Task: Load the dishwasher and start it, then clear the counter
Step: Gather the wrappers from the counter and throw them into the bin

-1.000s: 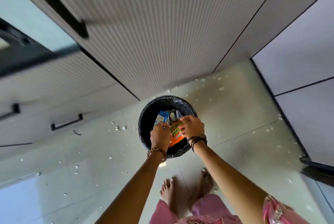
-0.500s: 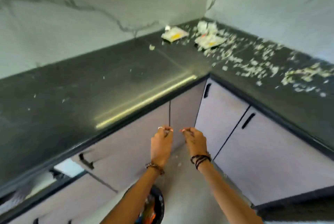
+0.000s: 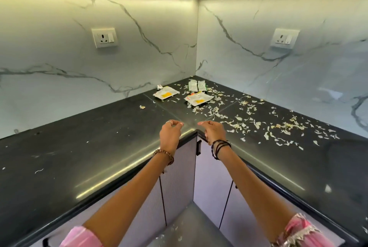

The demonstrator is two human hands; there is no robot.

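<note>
bright under-cabinet strip | counter [image 3: 79, 157] glare | sharp | edges bowed

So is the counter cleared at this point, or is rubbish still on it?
Not cleared. The black counter still carries three sachets near the corner and scattered peel scraps along its right run. Both hands hover empty.
</note>
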